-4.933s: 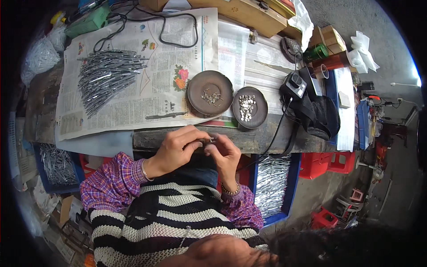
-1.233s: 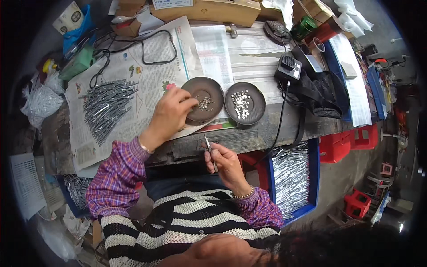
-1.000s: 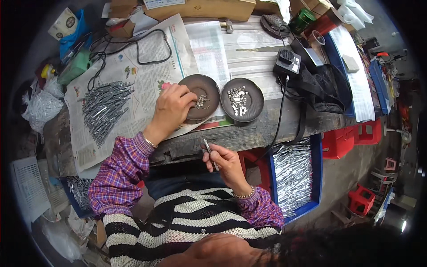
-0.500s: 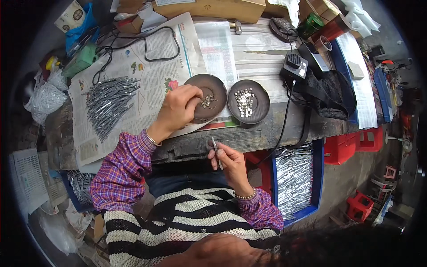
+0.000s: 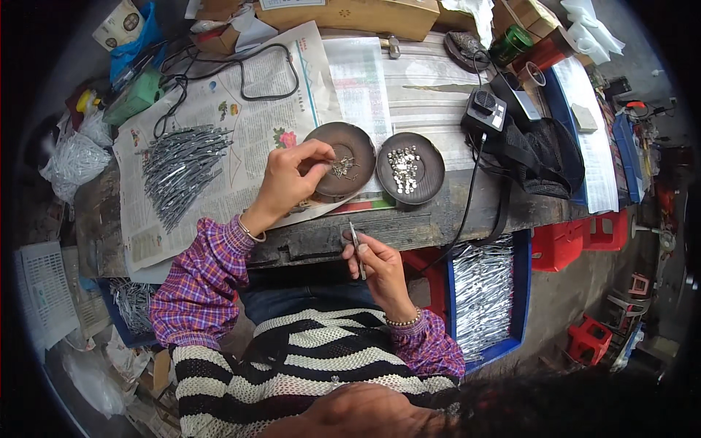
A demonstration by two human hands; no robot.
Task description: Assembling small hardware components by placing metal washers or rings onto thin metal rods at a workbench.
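My left hand reaches over the left brown dish, its thumb and forefinger curled toward each other close above the small thin metal pins in it. Whatever lies between those fingertips is too small to make out. Nearer to me, in front of the bench edge, my right hand grips a slim, pointed silvery metal piece, its tip tilted up and away from me. A second brown dish stands to the right of the first and holds small shiny round metal pieces.
Newspaper covers the bench's left part, with a heap of grey metal strips on it. At the right are a black boxy device with a cable and a black mesh bag. A blue crate of shiny strips stands below the bench.
The view has shifted slightly. My left hand's fingers have moved a little over the pins in the left dish; my right hand keeps its hold on the slim metal piece.
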